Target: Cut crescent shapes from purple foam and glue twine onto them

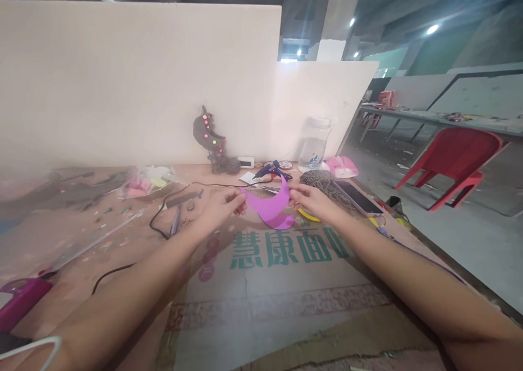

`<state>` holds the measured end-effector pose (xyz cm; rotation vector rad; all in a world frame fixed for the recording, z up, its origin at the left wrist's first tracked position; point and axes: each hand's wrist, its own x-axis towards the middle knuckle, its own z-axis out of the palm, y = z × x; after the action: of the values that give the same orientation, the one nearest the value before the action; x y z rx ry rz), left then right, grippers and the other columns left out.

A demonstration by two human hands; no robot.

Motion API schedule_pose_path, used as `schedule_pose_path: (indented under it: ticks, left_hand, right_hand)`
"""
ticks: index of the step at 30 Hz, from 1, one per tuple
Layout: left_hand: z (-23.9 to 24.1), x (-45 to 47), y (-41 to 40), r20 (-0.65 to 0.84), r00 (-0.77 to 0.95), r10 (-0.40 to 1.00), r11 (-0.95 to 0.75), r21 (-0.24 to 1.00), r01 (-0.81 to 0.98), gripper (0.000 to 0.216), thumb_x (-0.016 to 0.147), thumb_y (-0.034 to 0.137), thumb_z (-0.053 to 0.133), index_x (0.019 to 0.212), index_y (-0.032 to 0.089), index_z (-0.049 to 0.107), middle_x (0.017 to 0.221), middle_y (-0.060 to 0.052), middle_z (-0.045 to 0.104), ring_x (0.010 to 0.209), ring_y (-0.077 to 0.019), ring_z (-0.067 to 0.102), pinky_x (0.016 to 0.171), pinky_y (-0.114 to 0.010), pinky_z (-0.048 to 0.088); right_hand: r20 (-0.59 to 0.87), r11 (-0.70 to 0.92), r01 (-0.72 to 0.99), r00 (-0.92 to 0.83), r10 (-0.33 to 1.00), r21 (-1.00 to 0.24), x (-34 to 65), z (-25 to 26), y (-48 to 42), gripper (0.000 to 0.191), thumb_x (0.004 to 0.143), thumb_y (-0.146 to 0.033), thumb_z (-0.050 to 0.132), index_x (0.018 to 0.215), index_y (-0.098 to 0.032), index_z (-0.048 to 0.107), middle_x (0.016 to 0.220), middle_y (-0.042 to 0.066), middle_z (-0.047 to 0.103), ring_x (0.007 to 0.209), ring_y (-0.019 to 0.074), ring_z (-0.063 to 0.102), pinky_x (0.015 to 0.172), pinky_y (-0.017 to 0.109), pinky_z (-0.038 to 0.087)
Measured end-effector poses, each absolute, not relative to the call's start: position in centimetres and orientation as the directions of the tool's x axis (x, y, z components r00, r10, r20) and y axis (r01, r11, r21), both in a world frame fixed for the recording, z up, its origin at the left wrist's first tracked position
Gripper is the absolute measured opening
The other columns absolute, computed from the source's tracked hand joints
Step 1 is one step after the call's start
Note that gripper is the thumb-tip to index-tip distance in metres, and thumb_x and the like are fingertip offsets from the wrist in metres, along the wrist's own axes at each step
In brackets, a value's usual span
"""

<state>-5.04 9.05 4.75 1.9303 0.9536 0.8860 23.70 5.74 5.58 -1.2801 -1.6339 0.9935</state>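
Note:
Both my hands hold a curved purple foam piece (273, 207) above a flattened cardboard sheet with green print (286, 284). My left hand (223, 206) pinches its left tip, fingers closed. My right hand (311, 198) grips its right end, fingers closed. A second purple piece appears to lie just under it. A yellow curved strip (309, 216) lies below my right hand.
A blue glue gun (267, 169), black cable (171, 196), phone (357, 196), clear jar (314, 145), pink item (342, 166) and a dark dotted crescent (207, 134) against the white partition (122, 82). Scraps lie at left. A red chair (455, 161) stands to the right.

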Motion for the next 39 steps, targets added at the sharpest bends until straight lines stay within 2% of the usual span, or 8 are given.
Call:
schedule_pose_path:
  ticks: [4,9,12,15,22,29,34,39]
  left_hand:
    - [3.8,-4.2,7.9,0.234,0.533,0.813,-0.495,0.76,0.422,0.046,0.096,0.055,0.04,0.086,0.017,0.064,0.087,-0.008,0.071,0.082,-0.0205,0.066,0.079,-0.034,0.053]
    - [3.1,-1.5,7.0,0.246,0.604,0.758,-0.621,0.554,0.554,0.051,0.087,0.051,0.058,0.124,0.016,0.062,0.138,-0.015,0.059,0.129,-0.0318,0.05,0.111,-0.047,0.036]
    - [2.8,0.8,6.9,0.204,0.645,0.736,-0.652,0.471,0.594,0.061,0.079,0.051,0.068,0.128,0.016,0.059,0.132,-0.016,0.061,0.123,-0.0342,0.054,0.106,-0.047,0.04]
    - [2.8,2.4,7.0,0.164,0.671,0.723,-0.667,0.416,0.617,0.047,0.078,0.045,0.07,0.117,0.019,0.064,0.121,-0.012,0.065,0.115,-0.0323,0.057,0.099,-0.042,0.042]
    - [3.1,1.7,8.3,0.009,0.62,0.784,-0.576,0.383,0.722,0.032,0.079,0.043,0.069,0.098,0.019,0.067,0.086,-0.005,0.069,0.078,-0.0237,0.064,0.066,-0.03,0.044]
    - [3.3,1.0,6.0,0.082,0.622,0.778,-0.612,0.322,0.723,0.043,0.079,0.042,0.072,0.111,0.015,0.064,0.112,-0.013,0.065,0.107,-0.0306,0.06,0.087,-0.036,0.045]
    - [4.5,1.7,4.0,0.061,0.616,0.785,-0.602,0.304,0.738,0.028,0.087,0.029,0.065,0.11,0.013,0.065,0.109,-0.015,0.065,0.104,-0.0298,0.062,0.089,-0.039,0.047]
    - [5.1,2.1,5.1,-0.039,0.589,0.807,-0.535,0.372,0.758,0.032,0.092,0.035,0.063,0.117,0.015,0.063,0.117,-0.01,0.064,0.104,-0.0238,0.063,0.09,-0.044,0.054]
  right_hand:
    - [0.147,0.195,0.328,-0.167,0.975,-0.924,24.2,6.3,5.8,0.036,0.078,-0.05,0.068,0.083,-0.014,0.063,0.069,0.0,0.062,0.064,0.013,0.059,0.067,0.027,0.05]
    - [0.051,0.169,0.453,-0.262,0.964,-0.875,26.5,8.8,5.4,0.026,0.08,-0.038,0.068,0.092,-0.015,0.071,0.068,-0.001,0.062,0.059,0.0118,0.053,0.059,0.025,0.043]
    - [0.03,0.235,0.599,-0.331,0.943,-0.766,26.4,9.1,5.0,0.029,0.086,-0.031,0.059,0.106,-0.016,0.073,0.077,0.001,0.067,0.063,0.0131,0.055,0.062,0.026,0.044]
    - [0.087,0.308,0.676,-0.34,0.936,-0.669,25.6,8.9,4.7,0.028,0.087,-0.023,0.055,0.108,-0.017,0.073,0.093,0.005,0.073,0.076,0.0166,0.063,0.069,0.028,0.048]
    - [0.103,0.34,0.698,-0.359,0.928,-0.63,25.8,9.1,4.7,0.03,0.09,-0.021,0.051,0.112,-0.017,0.071,0.105,0.006,0.074,0.084,0.018,0.066,0.072,0.029,0.051]
    - [0.064,0.305,0.704,-0.347,0.936,-0.642,26.4,8.6,5.4,0.032,0.089,-0.026,0.054,0.114,-0.019,0.072,0.107,0.007,0.074,0.086,0.0192,0.066,0.073,0.029,0.051]
    - [0.042,0.285,0.709,-0.34,0.939,-0.645,27.1,7.8,6.0,0.032,0.086,-0.029,0.055,0.11,-0.018,0.073,0.102,0.007,0.075,0.083,0.02,0.067,0.072,0.03,0.051]
    - [0.075,0.257,0.608,-0.307,0.949,-0.751,26.9,5.9,6.9,0.035,0.085,-0.035,0.056,0.112,-0.019,0.071,0.102,0.007,0.075,0.082,0.0203,0.067,0.067,0.029,0.051]
